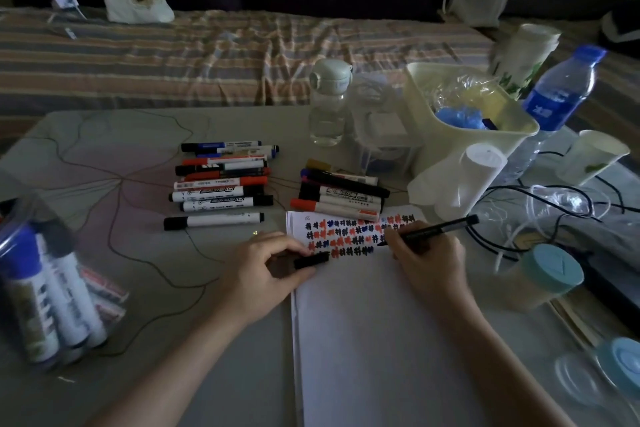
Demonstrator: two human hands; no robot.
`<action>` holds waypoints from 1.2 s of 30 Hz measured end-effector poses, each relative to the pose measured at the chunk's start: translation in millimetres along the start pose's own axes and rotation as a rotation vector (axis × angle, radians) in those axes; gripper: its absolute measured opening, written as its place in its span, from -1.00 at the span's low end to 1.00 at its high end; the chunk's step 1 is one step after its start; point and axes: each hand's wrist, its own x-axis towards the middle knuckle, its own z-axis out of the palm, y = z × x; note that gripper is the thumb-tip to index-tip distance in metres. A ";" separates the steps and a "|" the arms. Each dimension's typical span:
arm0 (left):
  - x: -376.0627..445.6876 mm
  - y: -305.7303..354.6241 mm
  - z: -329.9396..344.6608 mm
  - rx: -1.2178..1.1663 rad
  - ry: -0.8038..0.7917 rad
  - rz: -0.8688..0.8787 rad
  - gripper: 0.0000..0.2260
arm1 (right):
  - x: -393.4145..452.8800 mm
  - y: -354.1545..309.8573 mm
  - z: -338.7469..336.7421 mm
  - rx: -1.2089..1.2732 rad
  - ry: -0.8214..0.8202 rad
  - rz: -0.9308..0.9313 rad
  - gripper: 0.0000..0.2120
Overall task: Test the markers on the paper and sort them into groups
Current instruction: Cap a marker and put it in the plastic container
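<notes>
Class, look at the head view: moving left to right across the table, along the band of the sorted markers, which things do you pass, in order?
Clear tub of markers → big pile of markers → smaller pile of markers → white tissue roll → paper cup.

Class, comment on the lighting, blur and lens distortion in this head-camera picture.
Head view: dim overall, with dark corners; the paper is the brightest area; the marker tub at the left edge is blurred; the table edge bows, showing wide-angle distortion; both hands are fairly sharp.
</notes>
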 end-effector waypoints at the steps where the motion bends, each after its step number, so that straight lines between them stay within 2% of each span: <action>1: 0.0 1.2 -0.1 0.003 0.001 0.000 -0.76 | -0.3 -0.3 0.7 -0.005 -0.002 0.002 -0.82; 5: -0.2 5.5 -0.8 0.008 0.000 -0.008 -0.66 | -0.5 0.6 0.4 0.000 -0.010 -0.013 -0.84; 10: 0.1 3.3 0.0 0.008 -0.013 -0.018 -0.78 | -0.9 0.8 0.3 0.025 -0.036 -0.014 -0.88; 19: -0.2 1.8 -0.6 0.027 -0.008 -0.019 -0.80 | -0.9 6.1 6.1 -0.047 0.007 -0.059 -0.80; 23: -0.4 3.2 -0.7 0.021 -0.003 -0.016 -0.80 | -0.7 6.6 5.0 -0.026 0.007 -0.069 -0.87; 36: -0.7 4.5 -0.3 0.013 0.010 -0.029 -0.81 | -1.7 6.3 4.3 -0.016 0.000 -0.063 -0.84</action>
